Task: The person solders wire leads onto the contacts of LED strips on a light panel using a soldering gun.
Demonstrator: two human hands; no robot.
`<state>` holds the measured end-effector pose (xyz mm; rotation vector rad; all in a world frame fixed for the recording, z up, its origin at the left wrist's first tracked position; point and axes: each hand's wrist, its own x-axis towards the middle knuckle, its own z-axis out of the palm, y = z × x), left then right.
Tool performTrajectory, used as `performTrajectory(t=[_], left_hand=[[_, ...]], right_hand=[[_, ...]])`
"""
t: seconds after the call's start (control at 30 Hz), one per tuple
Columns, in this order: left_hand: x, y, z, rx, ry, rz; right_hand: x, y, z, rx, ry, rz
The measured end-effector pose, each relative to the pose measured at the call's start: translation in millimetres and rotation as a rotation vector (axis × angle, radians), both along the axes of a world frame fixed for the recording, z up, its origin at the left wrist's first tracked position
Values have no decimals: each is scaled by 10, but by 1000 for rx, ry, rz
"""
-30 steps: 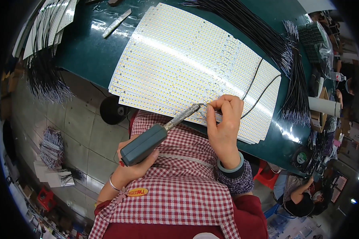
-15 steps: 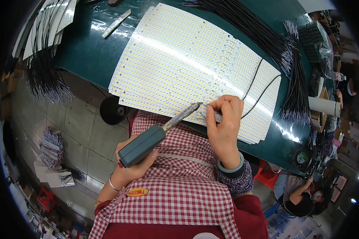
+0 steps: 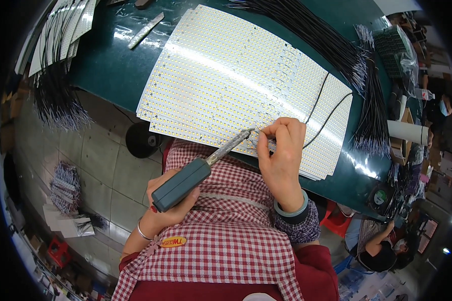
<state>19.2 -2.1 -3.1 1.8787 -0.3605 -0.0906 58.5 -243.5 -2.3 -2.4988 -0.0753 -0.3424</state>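
Observation:
My left hand [image 3: 175,214] is wrapped round the dark grey-green handle of a soldering iron [image 3: 182,183]. The iron's metal shaft slants up to the right, and its tip sits close to the fingertips of my right hand [image 3: 285,163]. Thumb and index finger of that hand are pinched together over the near edge of a stack of white LED panels [image 3: 211,85], dotted with small yellow chips. Black wires [image 3: 331,116] run out from behind the right hand across the panels; their ends at the fingers are too small to make out.
Bundles of black wires [image 3: 306,35] lie along the back and right of the green table [image 3: 105,70]. More panels with wires [image 3: 60,45] overhang its left end. A silvery bar [image 3: 146,31] lies at the back. Below are a black bin [image 3: 143,139] and a red stool [image 3: 337,220]; other people sit at right.
The right hand has edged slightly left and up, with the black wires shifting a little. The iron's handle has moved marginally; its tip stays by the fingertips.

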Motion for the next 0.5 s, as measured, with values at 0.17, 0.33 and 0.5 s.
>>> performTrajectory(t=[0.17,0.33,0.5], left_hand=[[-1,7,-21,-3,-33,-5],[4,16,-21,15,35,-26],[-46,66,-56,11,22,-24]], right_hand=[[-5,4,16,-34,-2,0],[13,6,27,-58,-3,2],[5,9,24,-70,0,2]])
